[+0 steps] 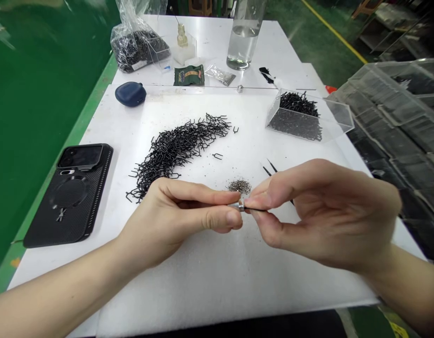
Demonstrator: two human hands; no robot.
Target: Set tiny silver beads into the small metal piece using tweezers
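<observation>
Between the thumb and fingers of my left hand (183, 206) is a small silver metal piece (240, 205), most of it hidden by the fingers. My right hand (318, 211) pinches at the other end of it, where a thin dark piece (256, 209) shows between thumb and forefinger; its kind is too small to tell. Just beyond the fingertips lies a little heap of tiny metallic bits (239, 185). A long pile of black fork-shaped parts (178, 148) curves behind my left hand. Dark tweezer tips (269, 168) poke out behind my right hand.
A black phone (71, 192) lies at left, near a dark blue case (130, 94). At right stands a clear tray of black parts (297, 117). Farther back are a water bottle (243, 44), a green packet (189, 75), a needle bottle (182, 35) and a plastic bag (137, 47).
</observation>
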